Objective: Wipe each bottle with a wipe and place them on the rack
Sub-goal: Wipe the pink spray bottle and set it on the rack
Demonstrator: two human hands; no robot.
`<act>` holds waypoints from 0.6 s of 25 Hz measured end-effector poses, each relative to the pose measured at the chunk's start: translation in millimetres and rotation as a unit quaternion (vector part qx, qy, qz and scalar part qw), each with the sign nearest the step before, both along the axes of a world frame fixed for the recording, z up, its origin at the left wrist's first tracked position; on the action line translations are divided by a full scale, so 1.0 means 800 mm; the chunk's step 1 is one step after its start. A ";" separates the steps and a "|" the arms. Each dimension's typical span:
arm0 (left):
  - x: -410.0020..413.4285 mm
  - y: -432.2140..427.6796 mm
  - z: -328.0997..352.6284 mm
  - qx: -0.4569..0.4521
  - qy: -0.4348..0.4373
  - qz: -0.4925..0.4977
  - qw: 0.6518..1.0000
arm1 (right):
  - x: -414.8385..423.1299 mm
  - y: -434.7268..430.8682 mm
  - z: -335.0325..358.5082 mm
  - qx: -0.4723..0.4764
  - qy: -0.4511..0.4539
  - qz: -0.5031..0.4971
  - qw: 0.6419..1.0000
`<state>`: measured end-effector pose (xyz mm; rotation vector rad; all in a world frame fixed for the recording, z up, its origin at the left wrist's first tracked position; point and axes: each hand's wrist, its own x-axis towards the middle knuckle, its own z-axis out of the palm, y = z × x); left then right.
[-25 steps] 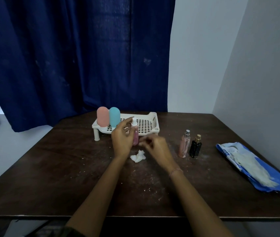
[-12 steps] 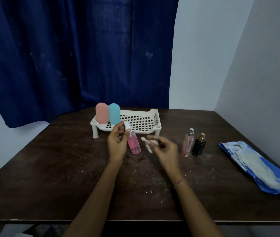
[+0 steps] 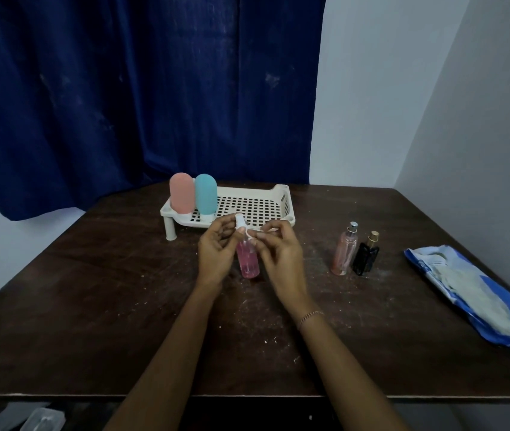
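Observation:
My left hand holds a small pink spray bottle by its white top, upright just above the table. My right hand pinches a white wipe against the bottle's neck. Behind my hands stands the white perforated rack, with a pink bottle and a teal bottle upright at its left end. To the right on the table stand a pale pink spray bottle and a small black bottle.
A blue pack of wipes lies near the table's right edge, beside the grey wall. A dark blue curtain hangs behind the brown table. White crumbs dot the tabletop.
My right hand picked the wipe up from the table and brought it to the neck of the pink spray bottle. My left hand kept hold of the bottle.

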<state>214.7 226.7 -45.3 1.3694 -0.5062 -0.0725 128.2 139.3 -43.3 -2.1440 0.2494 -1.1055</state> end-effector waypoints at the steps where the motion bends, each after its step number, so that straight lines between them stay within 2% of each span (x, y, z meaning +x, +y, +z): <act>1: 0.001 -0.001 0.000 -0.009 0.012 0.003 1.000 | -0.002 0.003 -0.002 -0.019 0.003 0.014 1.000; 5: 0.004 -0.001 -0.001 -0.041 0.054 0.011 0.998 | 0.003 0.002 0.000 -0.091 0.002 0.016 0.996; 15: 0.004 0.000 0.004 -0.065 0.099 0.007 0.993 | -0.008 -0.005 -0.008 -0.156 0.067 0.023 0.985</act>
